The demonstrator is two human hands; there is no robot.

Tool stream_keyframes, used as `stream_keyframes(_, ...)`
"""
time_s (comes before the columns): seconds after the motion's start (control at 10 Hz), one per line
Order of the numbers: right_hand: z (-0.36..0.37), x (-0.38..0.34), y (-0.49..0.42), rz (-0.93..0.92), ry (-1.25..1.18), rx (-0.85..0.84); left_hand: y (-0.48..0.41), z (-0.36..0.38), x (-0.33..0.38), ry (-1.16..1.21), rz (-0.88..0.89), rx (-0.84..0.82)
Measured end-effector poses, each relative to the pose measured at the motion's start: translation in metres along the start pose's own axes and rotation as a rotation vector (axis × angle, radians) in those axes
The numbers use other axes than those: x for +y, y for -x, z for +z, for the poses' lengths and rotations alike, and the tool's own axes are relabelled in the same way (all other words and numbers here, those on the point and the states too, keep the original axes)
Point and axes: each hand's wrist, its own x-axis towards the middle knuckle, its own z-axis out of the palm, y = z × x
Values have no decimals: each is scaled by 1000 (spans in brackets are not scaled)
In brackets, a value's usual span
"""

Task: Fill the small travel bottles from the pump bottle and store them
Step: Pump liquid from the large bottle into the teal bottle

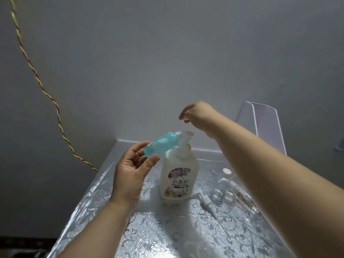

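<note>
Fingers and thumb of the left hand pinch the base end of a small translucent teal plastic travel bottle, gripping it low down, which I judge leaves its neck free to meet the spout. Further left, a twisted yellow-and-red cord hangs down the wall and plays no part. The teal bottle is held in the air above the silver floral-patterned table, not resting on it. Its long axis runs from lower left to upper right, nearer lying than upright, and its open mouth points up and right, against the nozzle of the tall white plastic pump bottle with a flowered label. That tilt seems chosen so the liquid lands inside the neck rather than on the table. The pump bottle stands upright on the table, and its pump head sits just below the right hand, whose fingers hang loosely curled, hold nothing and do not touch the head. The hand looks poised to press down. To the right, a loose white spray top with a thin dip tube lies on the table beside two small clear round jars and a clear white-capped bottle, partly hidden by the right forearm. A clear plastic stand leans at the back right.
</note>
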Motion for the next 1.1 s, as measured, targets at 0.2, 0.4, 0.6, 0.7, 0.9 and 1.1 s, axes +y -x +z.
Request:
stream_keyframes(0.2, 25, 15, 3, 61, 292, -215, -1, 0, -3, 11, 6, 1)
stream_keyframes(0.4, 29, 18, 10, 47, 394, -219, -1, -2, -3, -7, 2, -10)
stream_keyframes(0.6, 27, 13, 11, 100, 298, -229, 0, -2, -2, -9, -3, -3)
stream_keyframes(0.7, 19, 12, 7, 60, 193, -147, 0, -2, -2, 2, -17, -1)
stream_keyframes(0.9, 0, -5, 2, -1, 103, -46, 0, -2, -2, 13, -40, 2)
stream_keyframes(1.1, 26, 7, 14, 127, 176, -189, 0, -1, -3, 25, -42, 1)
